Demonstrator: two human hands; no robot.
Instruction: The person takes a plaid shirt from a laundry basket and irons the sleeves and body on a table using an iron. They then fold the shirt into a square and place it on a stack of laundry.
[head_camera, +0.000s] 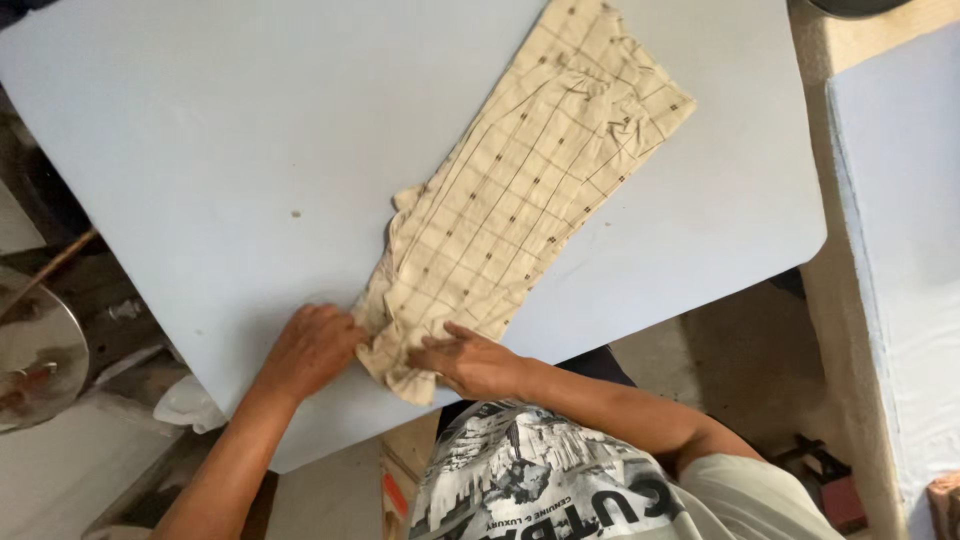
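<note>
No packages, labels or screens visible

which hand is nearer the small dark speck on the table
Left. The left hand lies just below the speck; the right hand presses the checked cloth further right.

A cream folded cotton cloth (520, 200) with thin dark checks and small dark dashes lies on a pale blue flat table (220, 150).

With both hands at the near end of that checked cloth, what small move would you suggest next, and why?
Probably smooth outward along the cloth. The left hand pins its bunched near edge and the right hand lies flat on it, while wrinkles show near the hands and at the far end on the pale blue table.
</note>
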